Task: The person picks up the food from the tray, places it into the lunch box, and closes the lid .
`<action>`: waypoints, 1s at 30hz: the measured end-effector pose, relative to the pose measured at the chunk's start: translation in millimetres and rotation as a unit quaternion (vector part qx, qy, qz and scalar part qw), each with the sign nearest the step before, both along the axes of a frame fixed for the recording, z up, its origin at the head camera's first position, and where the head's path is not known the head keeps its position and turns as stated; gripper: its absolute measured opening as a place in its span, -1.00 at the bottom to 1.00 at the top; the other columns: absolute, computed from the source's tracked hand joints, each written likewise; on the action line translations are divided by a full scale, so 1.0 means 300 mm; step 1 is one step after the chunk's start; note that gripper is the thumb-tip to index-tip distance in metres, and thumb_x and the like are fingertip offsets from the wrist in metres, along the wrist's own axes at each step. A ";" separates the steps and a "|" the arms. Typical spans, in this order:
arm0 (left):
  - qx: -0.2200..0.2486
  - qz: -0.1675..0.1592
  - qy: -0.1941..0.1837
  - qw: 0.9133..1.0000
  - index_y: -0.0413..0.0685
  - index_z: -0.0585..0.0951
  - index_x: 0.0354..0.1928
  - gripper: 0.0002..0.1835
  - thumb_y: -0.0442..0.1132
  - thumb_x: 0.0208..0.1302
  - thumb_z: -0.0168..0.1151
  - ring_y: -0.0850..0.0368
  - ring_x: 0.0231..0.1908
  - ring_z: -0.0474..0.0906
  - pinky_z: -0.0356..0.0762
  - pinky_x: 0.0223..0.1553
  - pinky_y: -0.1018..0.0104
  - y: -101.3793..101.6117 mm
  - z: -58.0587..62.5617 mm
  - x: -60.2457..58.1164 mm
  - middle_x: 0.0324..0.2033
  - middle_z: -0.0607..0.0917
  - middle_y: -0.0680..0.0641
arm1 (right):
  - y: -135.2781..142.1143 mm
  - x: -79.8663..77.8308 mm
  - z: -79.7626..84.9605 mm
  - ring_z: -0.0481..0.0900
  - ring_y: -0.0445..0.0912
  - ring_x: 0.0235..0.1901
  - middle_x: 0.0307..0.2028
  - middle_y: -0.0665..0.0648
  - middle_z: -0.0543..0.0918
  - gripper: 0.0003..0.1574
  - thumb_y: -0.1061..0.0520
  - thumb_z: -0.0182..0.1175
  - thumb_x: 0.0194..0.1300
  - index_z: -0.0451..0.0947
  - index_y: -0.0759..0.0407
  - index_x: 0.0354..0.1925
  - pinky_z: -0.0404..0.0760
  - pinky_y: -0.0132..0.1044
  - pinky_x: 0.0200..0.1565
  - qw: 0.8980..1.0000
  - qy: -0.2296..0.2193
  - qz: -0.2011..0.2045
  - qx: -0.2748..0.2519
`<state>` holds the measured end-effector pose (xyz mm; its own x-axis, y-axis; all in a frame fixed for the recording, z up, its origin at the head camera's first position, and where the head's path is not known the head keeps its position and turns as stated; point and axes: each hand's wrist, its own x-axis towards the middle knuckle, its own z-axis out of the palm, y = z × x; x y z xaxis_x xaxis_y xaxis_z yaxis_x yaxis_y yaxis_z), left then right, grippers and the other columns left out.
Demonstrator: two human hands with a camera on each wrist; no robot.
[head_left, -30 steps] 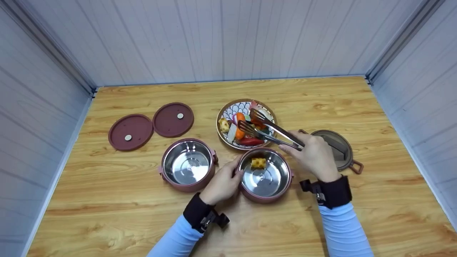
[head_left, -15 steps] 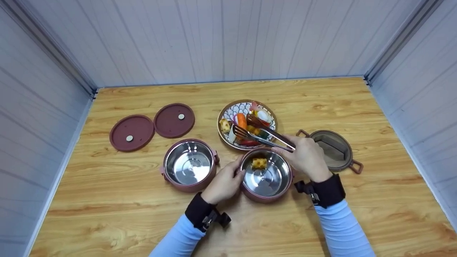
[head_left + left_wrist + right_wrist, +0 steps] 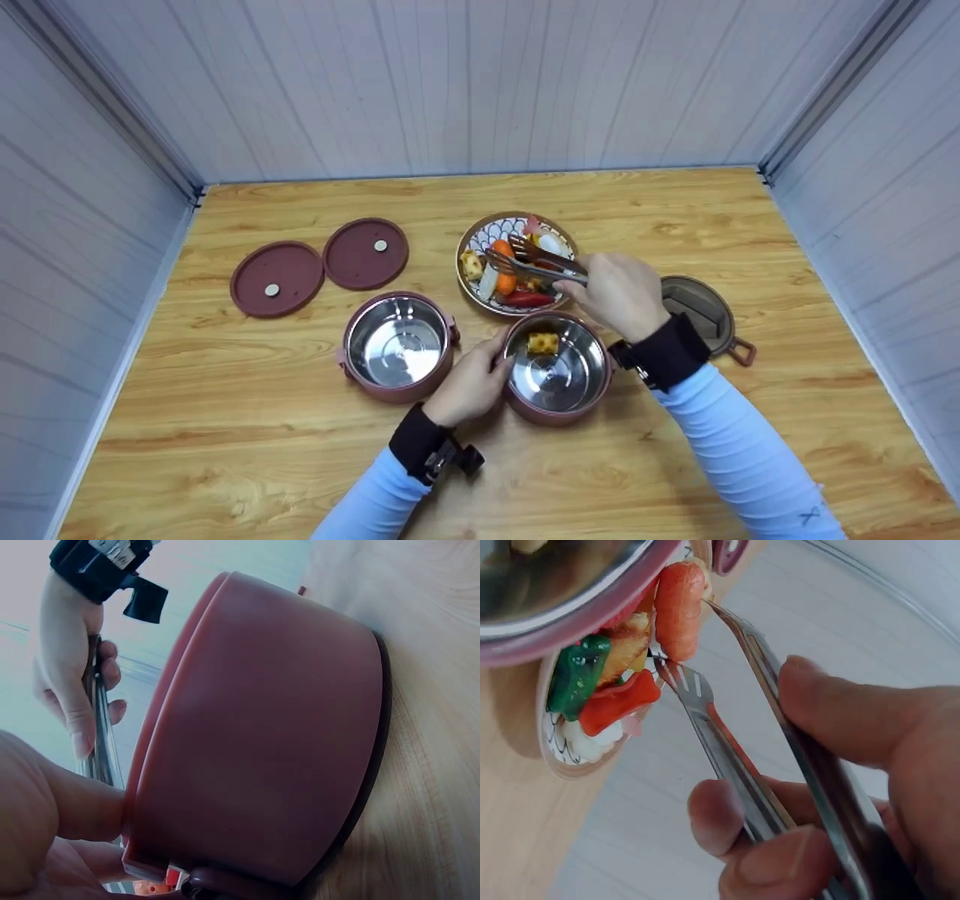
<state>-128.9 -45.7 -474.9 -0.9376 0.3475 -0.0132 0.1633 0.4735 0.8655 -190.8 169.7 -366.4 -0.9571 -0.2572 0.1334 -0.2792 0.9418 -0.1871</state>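
My left hand [image 3: 469,382] holds the near-left side of a dusky pink pot [image 3: 553,417], thumb at its rim. A yellow, brown-spotted piece [image 3: 543,343] lies inside that steel-lined pot. Beyond it stands a patterned plate [image 3: 460,274] of food pieces. My right hand [image 3: 619,294] grips metal tongs [image 3: 541,271] over the plate. In the right wrist view, the tong tips stand on either side of an orange carrot-like piece [image 3: 679,611]; whether both touch it I cannot tell. Beside it are a red pepper-like piece [image 3: 526,298], a white piece [image 3: 488,279] and another yellow piece [image 3: 471,265].
A second pink pot [image 3: 397,394] stands left of the held one. Two maroon lids [image 3: 276,279] [image 3: 365,253] lie at the back left. A brown handled lid [image 3: 697,311] lies right, partly behind the right hand. Pale panels [image 3: 480,90] wall the table.
My right hand has moved left and away from me with the tongs, whose jaws are now closer together around the carrot-like piece. My left hand and the pot have stayed put.
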 end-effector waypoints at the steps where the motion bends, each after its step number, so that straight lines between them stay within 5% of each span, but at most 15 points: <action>1: 0.000 0.000 0.001 1.000 -0.25 0.21 0.48 -0.40 -0.29 0.47 0.06 -0.17 0.30 0.36 0.25 0.34 0.02 0.000 0.000 0.000 0.28 0.44 -0.35 | -0.006 -0.004 0.006 0.44 -0.08 -0.67 -0.64 0.04 0.52 -0.42 -0.22 0.35 0.23 0.70 0.22 -0.06 0.32 -0.27 -0.70 1.000 -0.003 -0.002 0.008; 11: -0.001 -0.001 0.005 1.000 -0.24 0.21 0.48 -0.40 -0.28 0.47 0.06 -0.17 0.30 0.36 0.26 0.34 0.02 0.000 -0.002 0.000 0.29 0.44 -0.34 | -0.082 -0.011 0.068 0.45 -0.05 -0.66 -0.65 0.05 0.49 -0.51 -0.18 0.42 0.18 0.55 0.19 -0.50 0.40 -0.19 -0.66 0.997 0.017 0.022 0.068; 17: 0.002 -0.002 0.004 1.000 -0.25 0.20 0.48 -0.39 -0.28 0.47 0.06 -0.17 0.30 0.36 0.26 0.34 0.01 0.002 0.000 -0.003 0.29 0.44 -0.35 | -0.107 0.013 0.106 0.49 -0.01 -0.65 -0.66 0.06 0.49 -0.52 -0.16 0.42 0.17 0.55 0.18 -0.54 0.48 -0.12 -0.62 0.992 0.009 0.024 0.127; 25: 0.001 0.000 0.015 1.000 -0.29 0.22 0.47 -0.41 -0.29 0.48 0.05 -0.16 0.30 0.35 0.26 0.34 0.04 0.003 0.005 0.000 0.29 0.43 -0.35 | -0.113 -0.035 0.146 0.54 0.03 -0.52 -0.47 0.16 0.55 -0.37 -0.08 0.24 0.27 0.45 0.38 0.07 0.56 -0.10 -0.43 0.969 -0.121 0.012 0.216; 30: -0.004 0.001 0.015 1.000 -0.30 0.22 0.46 -0.41 -0.29 0.48 0.06 -0.18 0.29 0.36 0.26 0.34 0.03 0.005 0.007 0.002 0.28 0.45 -0.35 | -0.095 -0.059 0.150 0.41 -0.07 -0.59 -0.59 0.04 0.43 -0.71 -0.02 0.14 0.32 0.49 0.16 -0.42 0.46 -0.20 -0.51 0.967 -0.140 0.008 0.212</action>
